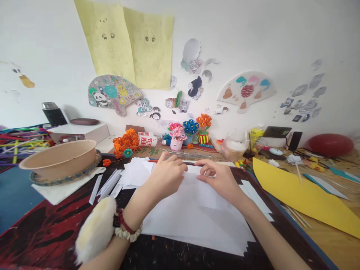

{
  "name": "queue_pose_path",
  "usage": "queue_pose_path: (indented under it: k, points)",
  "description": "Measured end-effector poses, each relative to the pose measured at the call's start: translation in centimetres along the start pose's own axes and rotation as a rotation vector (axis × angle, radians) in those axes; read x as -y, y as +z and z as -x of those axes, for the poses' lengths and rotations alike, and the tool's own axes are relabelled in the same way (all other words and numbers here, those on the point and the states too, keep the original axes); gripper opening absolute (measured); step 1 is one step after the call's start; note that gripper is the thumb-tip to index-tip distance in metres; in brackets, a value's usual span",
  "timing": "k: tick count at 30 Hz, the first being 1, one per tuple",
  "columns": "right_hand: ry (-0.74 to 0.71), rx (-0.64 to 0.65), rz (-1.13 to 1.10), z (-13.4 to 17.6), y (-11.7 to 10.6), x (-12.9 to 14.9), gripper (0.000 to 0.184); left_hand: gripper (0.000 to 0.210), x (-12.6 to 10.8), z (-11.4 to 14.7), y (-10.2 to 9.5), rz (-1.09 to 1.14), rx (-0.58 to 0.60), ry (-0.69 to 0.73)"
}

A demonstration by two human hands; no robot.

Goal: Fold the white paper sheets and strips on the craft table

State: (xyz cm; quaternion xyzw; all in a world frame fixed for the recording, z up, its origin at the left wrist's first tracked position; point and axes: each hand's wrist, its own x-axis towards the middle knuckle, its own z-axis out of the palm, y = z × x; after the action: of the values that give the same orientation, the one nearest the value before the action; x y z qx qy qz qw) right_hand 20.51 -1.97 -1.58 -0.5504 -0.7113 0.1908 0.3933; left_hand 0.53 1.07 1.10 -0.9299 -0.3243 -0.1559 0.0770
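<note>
Both hands are at the far edge of a sheet of white paper that lies over a larger stack of white paper. My left hand is closed, its curled fingers on the sheet's upper left part. Across a small gap, my right hand pinches the same edge between thumb and bent fingers. The left fingertips are partly hidden behind the hand. Beside my left forearm lie cut white paper pieces and folded paper strips. More white sheets stick out beyond my right wrist.
A beige basin stands at the left. Orange pipe-cleaner flowers and small flower pots line the back by the wall. Yellow card and thin sticks lie at the right. A fluffy wrist ornament hangs at my left forearm.
</note>
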Motion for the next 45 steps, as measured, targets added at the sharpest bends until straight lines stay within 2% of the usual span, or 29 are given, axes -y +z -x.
queue_pose_path:
  k: [3,7,9,13,16,19,25,33,36,40,45]
  points:
    - [-0.033,0.001,-0.029,0.2,0.1,0.2,0.028,0.016,-0.6,-0.1,0.2,0.034,-0.071,-0.002]
    - [-0.073,-0.004,-0.128,0.3,0.1,0.2,0.031,0.018,-1.1,-0.5,0.4,0.102,0.01,-0.007]
    - [-0.036,-0.031,-0.146,0.1,-0.3,-0.2,0.037,0.02,-0.8,-0.6,0.3,0.127,0.029,-0.059]
    - [0.093,-0.109,-0.248,-0.5,-1.5,-1.6,0.05,0.017,1.0,-0.5,-0.5,0.203,-0.073,-0.17]
    - [0.143,-0.157,-0.404,-0.6,-1.7,-1.8,0.044,0.015,2.0,-0.3,-1.2,0.294,-0.102,-0.246]
    - [0.156,-0.216,-0.455,-0.5,-1.3,-1.2,0.039,0.014,2.3,-0.1,-1.5,0.36,-0.088,-0.282]
    - [0.152,-0.228,-0.524,-0.1,-0.4,-0.5,0.033,0.02,1.1,-0.4,-1.1,0.542,-0.115,-0.246]
    - [0.16,-0.206,-0.612,0.2,-0.3,0.2,0.026,0.017,0.1,-0.8,-1.0,0.692,-0.201,-0.232]
    - [0.146,-0.165,-0.623,0.2,-0.3,0.4,0.027,0.011,0.1,-0.7,-0.9,0.687,-0.271,-0.237]
    - [0.14,-0.117,-0.632,0.3,-0.5,0.6,0.029,0.016,-0.2,-0.6,-0.9,0.653,-0.346,-0.145]
    - [0.123,-0.125,-0.646,0.3,-0.5,0.8,0.025,0.018,-0.3,-0.7,-0.8,0.568,-0.381,-0.085]
